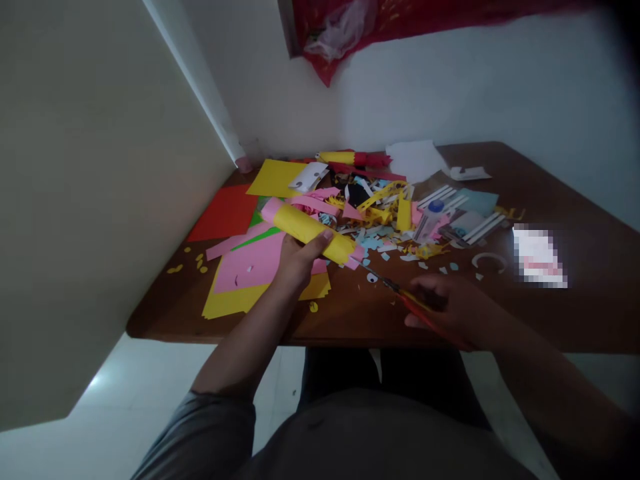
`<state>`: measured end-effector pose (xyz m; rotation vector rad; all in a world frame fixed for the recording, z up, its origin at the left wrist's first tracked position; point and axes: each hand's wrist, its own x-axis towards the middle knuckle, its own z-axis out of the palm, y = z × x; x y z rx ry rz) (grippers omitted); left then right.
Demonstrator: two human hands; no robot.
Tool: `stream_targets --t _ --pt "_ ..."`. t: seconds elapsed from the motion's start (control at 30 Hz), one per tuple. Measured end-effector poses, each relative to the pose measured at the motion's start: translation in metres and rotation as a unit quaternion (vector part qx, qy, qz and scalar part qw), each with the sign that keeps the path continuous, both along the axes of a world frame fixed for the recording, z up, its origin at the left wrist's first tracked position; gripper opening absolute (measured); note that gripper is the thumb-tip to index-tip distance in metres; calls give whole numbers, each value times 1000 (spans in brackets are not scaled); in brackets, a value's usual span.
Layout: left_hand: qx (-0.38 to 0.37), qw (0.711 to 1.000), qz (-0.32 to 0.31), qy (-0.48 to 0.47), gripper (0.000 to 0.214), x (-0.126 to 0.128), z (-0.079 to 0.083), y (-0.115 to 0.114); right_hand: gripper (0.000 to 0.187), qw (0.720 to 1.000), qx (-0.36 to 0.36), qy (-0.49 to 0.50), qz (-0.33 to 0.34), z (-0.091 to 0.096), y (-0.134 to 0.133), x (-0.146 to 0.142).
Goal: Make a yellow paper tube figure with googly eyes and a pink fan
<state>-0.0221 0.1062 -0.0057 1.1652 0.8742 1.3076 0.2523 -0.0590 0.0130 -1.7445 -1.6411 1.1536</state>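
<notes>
My left hand (299,259) is closed around a rolled tube of yellow paper with a pink end (306,227), held just above the brown table (575,313). My right hand (453,308) grips a pair of scissors with red and yellow handles (400,292). The blades point left toward the lower end of the roll, a short gap away. Flat pink paper (250,267) and yellow paper (230,301) lie under my left hand.
A heap of coloured paper scraps (380,213) covers the table's middle. A red sheet (225,212) and a yellow sheet (276,177) lie at the left, white paper (415,159) at the back. A glue bottle (430,219) rests among the scraps. Walls close in left and behind.
</notes>
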Motion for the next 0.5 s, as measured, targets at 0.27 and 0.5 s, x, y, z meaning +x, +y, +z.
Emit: stream_targets --t 0.27,0.5 --pt "21 999 12 30 57 -1 -1 0 49 998 -45 50 -9 -14 2 3" --pt "8 999 1 38 58 -5 -5 2 49 1000 -13 19 -20 -15 3 -2"
